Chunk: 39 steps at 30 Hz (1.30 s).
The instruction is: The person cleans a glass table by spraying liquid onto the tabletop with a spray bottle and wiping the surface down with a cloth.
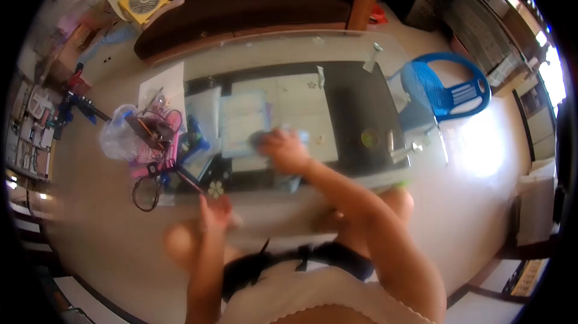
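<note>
My right hand (283, 148) reaches over the middle of the glass table (361, 119). Its fingers are bent down on a bluish-grey cloth (303, 137), which shows on both sides of the hand; blur hides its exact shape. Beside it lies a pale blue sheet (241, 120); I cannot tell whether it is on or under the glass. My left hand (215, 212) is low by the table's front edge, its fingers apart and nothing visible in it. Near that hand is a pile with a pink item (174, 121), a brown box-like item (147, 131) and a clear plastic bag (118, 134).
A dark-framed round hoop (146, 194) hangs past the table's left front corner. A blue plastic chair (430, 83) stands at the right. Behind the table is a brown sofa (253, 8), with a yellow box fan (144, 0) at its left.
</note>
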Each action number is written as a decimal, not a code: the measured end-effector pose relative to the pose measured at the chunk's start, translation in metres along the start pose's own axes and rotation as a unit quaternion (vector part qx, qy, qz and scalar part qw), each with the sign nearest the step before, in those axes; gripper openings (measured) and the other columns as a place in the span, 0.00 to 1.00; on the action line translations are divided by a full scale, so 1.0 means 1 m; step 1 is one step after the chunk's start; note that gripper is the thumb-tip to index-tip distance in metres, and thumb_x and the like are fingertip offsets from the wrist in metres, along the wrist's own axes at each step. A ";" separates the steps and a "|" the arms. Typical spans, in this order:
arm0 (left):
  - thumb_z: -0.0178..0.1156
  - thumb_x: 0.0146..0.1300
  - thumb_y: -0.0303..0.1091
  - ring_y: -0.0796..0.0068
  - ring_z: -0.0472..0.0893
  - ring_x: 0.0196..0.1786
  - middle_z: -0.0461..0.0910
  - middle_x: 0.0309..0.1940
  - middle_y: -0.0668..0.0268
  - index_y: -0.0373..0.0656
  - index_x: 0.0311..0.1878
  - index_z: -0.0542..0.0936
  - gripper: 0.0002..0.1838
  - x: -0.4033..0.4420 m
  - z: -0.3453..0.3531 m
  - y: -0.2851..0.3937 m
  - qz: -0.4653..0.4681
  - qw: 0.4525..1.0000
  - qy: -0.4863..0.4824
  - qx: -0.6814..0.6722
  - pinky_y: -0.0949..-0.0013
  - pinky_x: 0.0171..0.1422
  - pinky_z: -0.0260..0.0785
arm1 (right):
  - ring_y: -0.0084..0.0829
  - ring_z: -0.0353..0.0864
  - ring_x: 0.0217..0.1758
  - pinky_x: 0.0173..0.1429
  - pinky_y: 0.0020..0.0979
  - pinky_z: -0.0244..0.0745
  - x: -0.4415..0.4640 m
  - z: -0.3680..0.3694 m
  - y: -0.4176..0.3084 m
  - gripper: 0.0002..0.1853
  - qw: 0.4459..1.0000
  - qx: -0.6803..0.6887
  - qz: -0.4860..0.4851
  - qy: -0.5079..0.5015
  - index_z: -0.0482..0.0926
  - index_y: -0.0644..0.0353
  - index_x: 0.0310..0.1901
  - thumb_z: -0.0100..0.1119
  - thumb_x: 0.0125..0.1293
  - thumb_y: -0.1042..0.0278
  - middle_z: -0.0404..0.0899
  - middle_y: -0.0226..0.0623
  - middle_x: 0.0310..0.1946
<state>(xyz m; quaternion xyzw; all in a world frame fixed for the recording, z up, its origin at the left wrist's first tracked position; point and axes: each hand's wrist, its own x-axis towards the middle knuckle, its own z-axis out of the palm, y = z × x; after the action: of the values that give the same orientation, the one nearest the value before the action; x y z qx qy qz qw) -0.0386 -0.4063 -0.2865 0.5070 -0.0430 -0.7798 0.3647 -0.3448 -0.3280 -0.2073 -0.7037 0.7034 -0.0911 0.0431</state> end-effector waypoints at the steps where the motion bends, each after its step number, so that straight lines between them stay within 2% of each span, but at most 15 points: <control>1: 0.63 0.53 0.61 0.58 0.77 0.48 0.77 0.46 0.59 0.45 0.49 0.69 0.32 -0.005 0.000 0.005 0.007 1.000 0.011 -0.021 0.55 0.49 0.71 | 0.40 0.55 0.69 0.65 0.57 0.55 -0.002 0.017 0.041 0.24 0.998 -0.001 0.048 0.033 0.73 0.44 0.57 0.52 0.55 0.68 0.64 0.30 0.64; 4: 0.59 0.57 0.60 0.62 0.77 0.42 0.77 0.38 0.62 0.46 0.48 0.69 0.28 -0.020 -0.006 0.045 0.053 0.991 0.121 -0.036 0.57 0.46 0.69 | 0.40 0.64 0.61 0.54 0.53 0.65 -0.031 -0.013 0.163 0.21 0.948 -0.093 0.293 0.083 0.76 0.47 0.49 0.53 0.51 0.71 0.70 0.31 0.54; 7: 0.50 0.63 0.60 0.71 0.76 0.36 0.76 0.43 0.64 0.47 0.52 0.67 0.26 -0.004 -0.028 0.108 0.129 0.969 0.205 -0.053 0.62 0.42 0.66 | 0.40 0.63 0.63 0.58 0.61 0.59 -0.064 -0.022 0.286 0.21 0.826 -0.148 0.522 0.154 0.75 0.41 0.52 0.53 0.53 0.63 0.71 0.30 0.56; 9: 0.48 0.64 0.59 0.71 0.74 0.44 0.75 0.47 0.69 0.49 0.55 0.66 0.27 0.009 -0.033 0.136 0.127 0.960 0.237 -0.082 0.60 0.51 0.64 | 0.40 0.62 0.65 0.59 0.60 0.57 -0.052 -0.047 0.325 0.21 0.735 -0.130 0.653 0.131 0.75 0.41 0.53 0.50 0.56 0.59 0.70 0.29 0.58; 11: 0.47 0.65 0.59 0.72 0.74 0.47 0.74 0.51 0.71 0.50 0.59 0.64 0.27 0.022 -0.032 0.149 0.131 0.955 0.254 -0.075 0.60 0.55 0.64 | 0.39 0.60 0.66 0.63 0.56 0.54 -0.019 -0.053 0.359 0.20 0.679 -0.109 0.713 0.138 0.76 0.40 0.54 0.48 0.58 0.56 0.69 0.30 0.60; 13: 0.46 0.65 0.58 0.74 0.74 0.45 0.71 0.54 0.71 0.52 0.62 0.63 0.28 0.030 -0.027 0.143 0.137 0.955 0.262 -0.034 0.63 0.52 0.66 | 0.39 0.60 0.67 0.63 0.55 0.54 0.023 -0.059 0.375 0.21 0.691 -0.113 0.704 0.117 0.75 0.40 0.54 0.47 0.59 0.54 0.69 0.30 0.60; 16: 0.47 0.65 0.56 0.74 0.73 0.43 0.69 0.54 0.71 0.55 0.64 0.62 0.28 0.022 -0.001 0.138 0.155 0.927 0.341 -0.005 0.68 0.45 0.69 | 0.39 0.59 0.67 0.63 0.56 0.54 0.104 -0.049 0.396 0.21 0.759 -0.109 0.627 0.135 0.75 0.41 0.54 0.47 0.59 0.55 0.69 0.29 0.61; 20: 0.48 0.65 0.56 0.78 0.73 0.36 0.75 0.44 0.75 0.59 0.62 0.64 0.25 0.024 0.003 0.134 0.159 0.905 0.392 -0.043 0.72 0.38 0.64 | 0.39 0.60 0.67 0.59 0.61 0.58 0.264 -0.027 0.350 0.20 0.857 -0.158 0.484 0.082 0.75 0.42 0.55 0.47 0.60 0.57 0.69 0.30 0.60; 22: 0.49 0.64 0.55 0.78 0.72 0.36 0.74 0.43 0.75 0.60 0.61 0.64 0.24 0.024 -0.003 0.132 0.158 0.905 0.393 -0.044 0.72 0.40 0.65 | 0.38 0.62 0.65 0.58 0.64 0.58 0.342 -0.010 0.295 0.18 0.908 -0.145 0.388 0.063 0.76 0.46 0.53 0.46 0.62 0.59 0.72 0.34 0.56; 24: 0.49 0.64 0.55 0.78 0.72 0.34 0.74 0.42 0.74 0.61 0.59 0.65 0.22 0.022 -0.004 0.132 0.142 0.907 0.394 -0.047 0.72 0.39 0.65 | 0.39 0.64 0.61 0.55 0.61 0.60 0.403 0.016 0.230 0.16 0.947 -0.137 0.269 0.113 0.77 0.48 0.50 0.45 0.62 0.60 0.74 0.34 0.52; 27: 0.49 0.64 0.55 0.76 0.72 0.34 0.74 0.40 0.74 0.61 0.54 0.69 0.18 0.023 -0.010 0.133 0.144 0.915 0.371 -0.063 0.71 0.38 0.66 | 0.34 0.62 0.63 0.57 0.58 0.59 0.461 0.030 0.124 0.16 0.978 -0.120 0.142 0.091 0.76 0.42 0.50 0.47 0.60 0.60 0.73 0.26 0.54; 31: 0.49 0.64 0.54 0.74 0.73 0.36 0.74 0.38 0.74 0.59 0.43 0.72 0.12 0.012 -0.016 0.140 0.101 0.950 0.290 -0.065 0.69 0.40 0.67 | 0.31 0.63 0.62 0.59 0.53 0.59 0.441 0.040 0.049 0.17 0.996 -0.059 -0.019 0.064 0.76 0.42 0.50 0.50 0.58 0.60 0.72 0.26 0.55; 36: 0.49 0.65 0.53 0.73 0.74 0.35 0.75 0.35 0.74 0.58 0.39 0.71 0.11 0.004 -0.008 0.140 0.081 0.947 0.276 -0.145 0.65 0.38 0.68 | 0.34 0.64 0.61 0.59 0.52 0.61 0.291 0.024 0.048 0.23 0.971 -0.048 -0.220 0.077 0.75 0.39 0.54 0.57 0.53 0.64 0.71 0.25 0.57; 37: 0.49 0.65 0.53 0.72 0.74 0.34 0.75 0.34 0.74 0.58 0.39 0.71 0.11 0.004 -0.008 0.141 0.081 0.946 0.273 -0.152 0.65 0.38 0.69 | 0.35 0.64 0.61 0.59 0.52 0.61 0.273 0.020 0.056 0.25 0.966 -0.026 -0.248 0.076 0.75 0.39 0.55 0.58 0.52 0.64 0.70 0.25 0.58; 39: 0.49 0.65 0.53 0.72 0.75 0.33 0.75 0.33 0.73 0.58 0.39 0.72 0.12 0.005 -0.013 0.139 0.081 0.953 0.250 -0.153 0.64 0.38 0.68 | 0.35 0.63 0.62 0.59 0.53 0.62 0.281 0.019 0.075 0.25 0.974 -0.087 -0.197 0.066 0.74 0.41 0.56 0.58 0.53 0.66 0.70 0.26 0.58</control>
<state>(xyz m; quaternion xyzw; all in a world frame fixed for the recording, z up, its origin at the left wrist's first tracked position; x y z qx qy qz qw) 0.0444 -0.5068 -0.2356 0.6186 0.1288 -0.5934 0.4987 -0.4162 -0.6101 -0.2215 -0.8220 0.5573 -0.0825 -0.0832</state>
